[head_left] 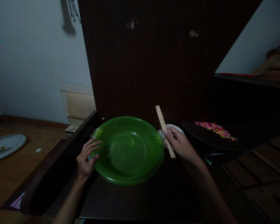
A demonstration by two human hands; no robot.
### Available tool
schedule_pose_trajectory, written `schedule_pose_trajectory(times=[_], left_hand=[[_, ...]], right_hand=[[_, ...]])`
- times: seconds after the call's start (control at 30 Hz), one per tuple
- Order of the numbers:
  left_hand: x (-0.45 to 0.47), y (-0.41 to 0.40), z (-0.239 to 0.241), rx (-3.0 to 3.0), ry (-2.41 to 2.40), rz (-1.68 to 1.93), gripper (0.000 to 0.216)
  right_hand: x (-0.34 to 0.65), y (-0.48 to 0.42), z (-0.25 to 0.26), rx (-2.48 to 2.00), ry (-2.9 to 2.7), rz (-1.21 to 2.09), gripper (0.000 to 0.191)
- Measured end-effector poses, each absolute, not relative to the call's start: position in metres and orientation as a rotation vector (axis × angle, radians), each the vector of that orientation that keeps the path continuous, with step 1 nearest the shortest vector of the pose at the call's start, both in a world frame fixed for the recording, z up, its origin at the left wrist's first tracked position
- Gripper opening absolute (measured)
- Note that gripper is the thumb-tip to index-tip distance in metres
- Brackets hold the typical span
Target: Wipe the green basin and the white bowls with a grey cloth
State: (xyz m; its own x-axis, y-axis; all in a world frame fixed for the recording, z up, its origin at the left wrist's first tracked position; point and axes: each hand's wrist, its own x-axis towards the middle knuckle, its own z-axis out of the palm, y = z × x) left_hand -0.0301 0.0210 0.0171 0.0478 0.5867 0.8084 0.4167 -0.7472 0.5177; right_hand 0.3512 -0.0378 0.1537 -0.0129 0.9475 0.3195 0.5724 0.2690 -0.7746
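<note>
A large green plastic basin with a textured wall sits on the dark wooden surface between my hands, and nothing shows inside it. My left hand lies against its left rim with fingers spread over the edge. At the right rim, my right hand is closed around a pair of flat wooden chopsticks, which stand tilted with their upper ends leaning left. Partly hidden behind that hand is a white round dish, with something pale and crumpled beside it that I cannot make out.
A dark panel rises behind the basin. Many small pink, orange and yellow pieces lie on a dark surface at right. A raised dark side board runs along the left. On the wooden floor at far left is a white tray.
</note>
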Motion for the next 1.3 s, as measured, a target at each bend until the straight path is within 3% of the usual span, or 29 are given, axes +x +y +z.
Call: schedule_pose_trajectory(times=[0.3, 0.5, 0.7, 1.07, 1.3], left_hand=[[-0.03, 0.021, 0.017, 2.172, 1.016, 1.792, 0.022], [-0.031, 0.02, 0.017, 2.189, 1.031, 1.785, 0.023], [-0.032, 0.022, 0.014, 2.2, 1.023, 1.784, 0.023], [-0.033, 0.022, 0.014, 2.196, 1.021, 1.775, 0.021], [-0.032, 0.021, 0.016, 2.186, 1.06, 1.779, 0.025]], right_hand=[[0.394, -0.088, 0.075, -1.798, -1.447, 0.346, 0.05], [0.395, -0.09, 0.031, -2.041, -1.577, 0.323, 0.05], [0.39, -0.073, -0.004, -2.119, -1.764, 0.065, 0.047], [0.367, -0.032, 0.001, -2.308, -1.849, 0.124, 0.029], [0.36, -0.017, 0.006, -2.327, -1.849, 0.066, 0.032]])
